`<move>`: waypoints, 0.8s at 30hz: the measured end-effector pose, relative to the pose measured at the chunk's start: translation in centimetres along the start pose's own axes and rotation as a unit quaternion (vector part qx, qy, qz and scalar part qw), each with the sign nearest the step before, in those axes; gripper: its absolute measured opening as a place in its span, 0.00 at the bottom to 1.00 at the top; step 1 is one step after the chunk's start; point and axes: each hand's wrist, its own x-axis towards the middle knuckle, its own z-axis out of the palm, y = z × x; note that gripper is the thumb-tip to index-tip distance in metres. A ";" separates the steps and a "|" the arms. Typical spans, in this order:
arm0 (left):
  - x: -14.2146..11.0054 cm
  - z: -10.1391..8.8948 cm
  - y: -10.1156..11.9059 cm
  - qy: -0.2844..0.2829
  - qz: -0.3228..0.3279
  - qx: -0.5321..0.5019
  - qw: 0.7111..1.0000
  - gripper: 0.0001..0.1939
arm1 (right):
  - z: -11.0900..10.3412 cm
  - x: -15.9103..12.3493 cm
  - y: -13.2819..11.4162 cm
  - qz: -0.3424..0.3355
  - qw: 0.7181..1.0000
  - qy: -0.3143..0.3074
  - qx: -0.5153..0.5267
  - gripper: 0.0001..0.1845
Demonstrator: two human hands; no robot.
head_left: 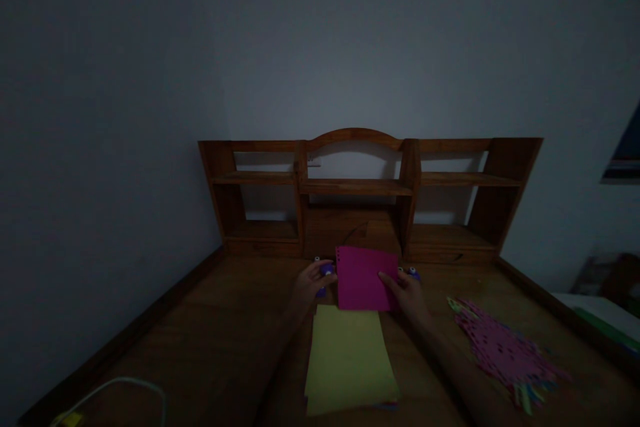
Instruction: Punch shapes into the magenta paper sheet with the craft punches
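Note:
My left hand (307, 285) has its thumb and fingers closed on a small purple object (327, 269) with whitish spots; its exact kind is too dark to make out. This object sits right beside the left edge of a bright pink sheet (363, 277). Small dark holes run down that edge near the top. My right hand (407, 293) pinches the sheet's right side, thumb on the front face. Another purple thing with a white round part (414, 273) shows behind my right fingers. Just below the pink sheet lies a stack of pale yellow paper (350, 360).
To the right, a heap of pink pieces with dark spots and colourful strips (503, 350) lies on the wooden desk (215, 320). A wooden shelf unit (355, 187) stands along the back. A pale cable (125, 380) curves at the lower left.

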 end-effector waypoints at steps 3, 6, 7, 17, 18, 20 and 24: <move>-0.4 0.5 0.6 0.005 -0.003 0.011 1.000 0.28 | 0.1 -0.1 -0.3 -0.017 1.000 -0.006 -0.010 0.26; -0.8 0.8 1.1 0.013 -0.011 0.023 1.000 0.27 | 0.1 -0.1 -0.3 -0.026 0.999 0.005 -0.034 0.27; -0.8 0.9 1.2 0.011 -0.012 0.026 1.000 0.27 | 0.1 -0.1 -0.2 -0.027 0.999 0.011 -0.042 0.27; -1.0 1.1 1.4 0.009 -0.028 0.014 0.999 0.29 | 0.1 -0.1 -0.1 -0.061 0.996 0.014 -0.056 0.26; -0.9 1.1 1.4 0.008 -0.028 0.011 1.000 0.29 | 0.1 -0.1 -0.2 -0.067 0.996 0.009 -0.054 0.25; -0.9 1.1 1.3 0.003 -0.020 0.004 1.000 0.29 | 0.2 -0.2 -0.2 -0.072 0.996 -0.003 -0.044 0.23; -0.8 0.9 1.0 -0.010 -0.015 0.009 1.000 0.28 | 0.2 -0.1 0.2 -0.052 0.998 -0.022 -0.016 0.23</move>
